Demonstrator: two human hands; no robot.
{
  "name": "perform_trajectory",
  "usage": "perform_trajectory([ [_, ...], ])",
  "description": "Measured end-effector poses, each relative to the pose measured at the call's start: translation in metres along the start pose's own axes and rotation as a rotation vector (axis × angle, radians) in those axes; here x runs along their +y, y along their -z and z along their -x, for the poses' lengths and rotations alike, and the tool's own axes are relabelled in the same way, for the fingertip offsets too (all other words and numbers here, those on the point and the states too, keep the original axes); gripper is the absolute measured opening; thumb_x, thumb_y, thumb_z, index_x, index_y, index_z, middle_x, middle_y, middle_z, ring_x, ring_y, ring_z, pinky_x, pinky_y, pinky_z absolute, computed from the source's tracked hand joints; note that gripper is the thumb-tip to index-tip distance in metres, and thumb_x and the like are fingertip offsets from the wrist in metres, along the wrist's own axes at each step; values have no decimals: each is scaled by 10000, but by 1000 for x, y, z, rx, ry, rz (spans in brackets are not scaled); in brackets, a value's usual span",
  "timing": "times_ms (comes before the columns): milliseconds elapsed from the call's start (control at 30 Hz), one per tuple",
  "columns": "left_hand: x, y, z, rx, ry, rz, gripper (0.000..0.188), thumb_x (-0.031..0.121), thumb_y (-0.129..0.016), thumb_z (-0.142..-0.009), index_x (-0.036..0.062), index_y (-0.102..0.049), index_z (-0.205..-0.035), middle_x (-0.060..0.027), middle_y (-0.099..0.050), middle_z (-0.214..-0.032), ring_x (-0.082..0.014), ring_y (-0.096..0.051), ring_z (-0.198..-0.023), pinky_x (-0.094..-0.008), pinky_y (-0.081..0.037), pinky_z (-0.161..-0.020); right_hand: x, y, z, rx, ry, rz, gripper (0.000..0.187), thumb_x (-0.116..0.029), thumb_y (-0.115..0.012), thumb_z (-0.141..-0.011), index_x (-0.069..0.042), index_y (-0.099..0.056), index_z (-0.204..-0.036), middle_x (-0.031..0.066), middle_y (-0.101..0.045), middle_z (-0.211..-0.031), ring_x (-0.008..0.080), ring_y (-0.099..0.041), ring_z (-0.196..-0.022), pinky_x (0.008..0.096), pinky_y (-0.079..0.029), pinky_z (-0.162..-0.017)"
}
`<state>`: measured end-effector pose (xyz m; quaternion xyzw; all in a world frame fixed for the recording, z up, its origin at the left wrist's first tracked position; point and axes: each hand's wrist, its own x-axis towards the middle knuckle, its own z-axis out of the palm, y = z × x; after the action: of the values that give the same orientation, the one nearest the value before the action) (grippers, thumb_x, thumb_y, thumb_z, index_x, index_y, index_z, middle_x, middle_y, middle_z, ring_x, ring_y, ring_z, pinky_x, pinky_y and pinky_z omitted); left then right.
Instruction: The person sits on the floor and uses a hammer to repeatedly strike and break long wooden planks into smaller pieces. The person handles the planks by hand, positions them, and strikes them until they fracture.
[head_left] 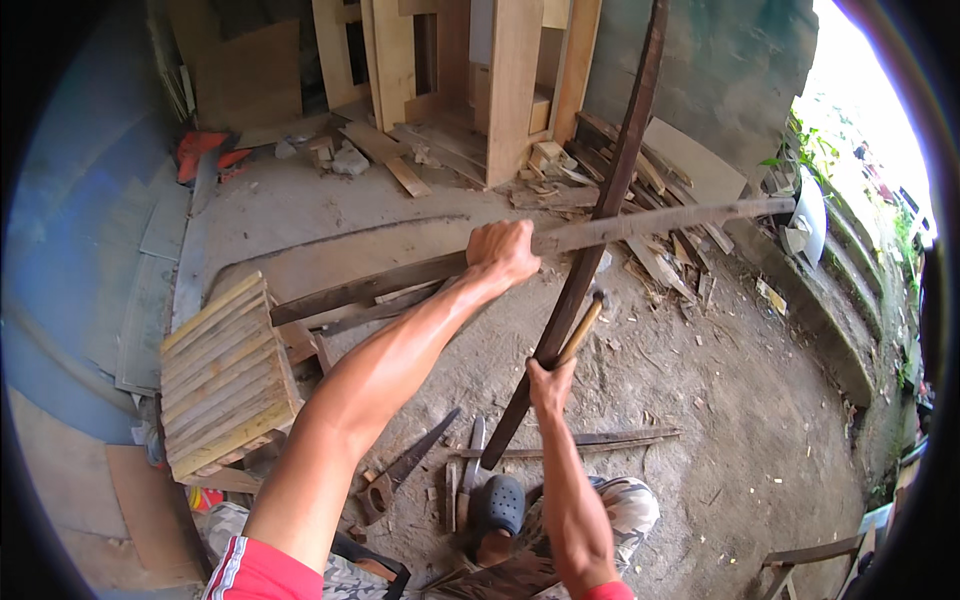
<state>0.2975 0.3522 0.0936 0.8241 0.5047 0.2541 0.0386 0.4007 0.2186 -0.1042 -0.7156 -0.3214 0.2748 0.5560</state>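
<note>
Broad curb-edged floor [760, 420] beneath crossed beams [591, 237]

See a long, weathered wooden bar [690, 219] crossing a slanting dark-brown beam [630, 125], and a light-handled hammer [580, 334] angled beside the beam, dark head uppermost.

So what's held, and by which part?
Left hand: crosswise wooden plank, around mid-length. Right hand: dark wooden beam, toward its near end, plus hammer, by its handle.

Workshop, probably — handsaw [411, 462], scrap wood [657, 268]
</note>
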Motion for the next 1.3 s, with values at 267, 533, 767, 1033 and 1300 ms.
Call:
perform_trajectory([
  [267,-23,85,11,-180,138,-83,308,229,-662,-745,-12,-644,-936,-227,-696,-822,-370,-701,-802,-465,-552,-750,-45,7,-26,-90,216,126,490,-180,-742,-697,-15,-378,-980,194,-571,-785,328,-591,-708,435,-490,-659],
  [533,-94,61,118,-293,324,25,359,245,-670,-762,-83,-671,-907,-272,-686,-841,-356,-701,-831,-443,-561,-767,-3,42,-39,-360,298,386,546,-161,-814,-660,-14,-413,-1001,265,-633,-884,433,-649,-839,482,-502,-715],
  [767,-142,9,211,-440,580,33,355,316,-708,-786,-34,-680,-732,-205,-693,-744,-296,-705,-720,-419,-559,-693,65,23,-12,-599,333,522,558,-186,-825,-652,-11,-429,-1004,299,-632,-896,499,-616,-890,520,-484,-732],
  [1033,-175,-33,256,-677,837,685,491,110,-662,-852,-129,-397,-1190,-152,-658,-876,-186,-650,-617,-293,-531,-500,135,13,9,-653,301,583,562,-224,-840,-644,-24,-437,-981,277,-625,-855,497,-605,-847,526,-479,-704],
  [1300,-180,-75,277,-676,895,752,489,175,-701,-874,-120,-432,-1158,-130,-617,-791,-174,-628,-577,-314,-510,-454,159,24,8,-663,336,714,540,-205,-805,-672,-25,-434,-1020,271,-642,-857,482,-621,-833,530,-494,-702],
])
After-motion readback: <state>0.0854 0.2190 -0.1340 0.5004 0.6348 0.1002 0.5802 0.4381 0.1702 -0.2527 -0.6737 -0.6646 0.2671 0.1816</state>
